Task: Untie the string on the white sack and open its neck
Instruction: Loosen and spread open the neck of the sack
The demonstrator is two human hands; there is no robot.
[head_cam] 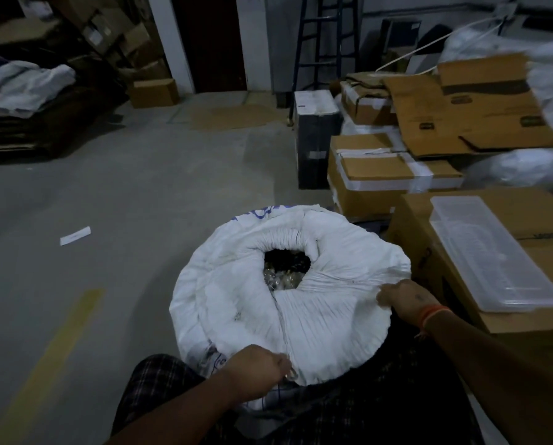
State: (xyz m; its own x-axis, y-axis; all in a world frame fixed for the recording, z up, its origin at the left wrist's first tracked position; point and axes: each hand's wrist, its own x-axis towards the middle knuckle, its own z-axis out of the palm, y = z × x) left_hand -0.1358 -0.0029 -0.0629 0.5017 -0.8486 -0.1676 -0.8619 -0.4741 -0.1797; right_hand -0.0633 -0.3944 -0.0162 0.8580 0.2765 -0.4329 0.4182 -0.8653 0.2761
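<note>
You are standing over the big white woven plastic sack (288, 303), which is filling the lower centre of the frame on the grey concrete floor (108, 203), pressed against your legs so it is staying upright. Its gathered neck (286, 268) is already gaping, showing dark contents. Your right hand (406, 300) is pinching the rim at centre right and your left hand (259, 367) is gripping the near rim, likely pulling apart to widen it. I cannot make out the string.

left: bare floor (108, 194) | right: cardboard boxes (480, 252) beside white sack (236, 300)
</note>
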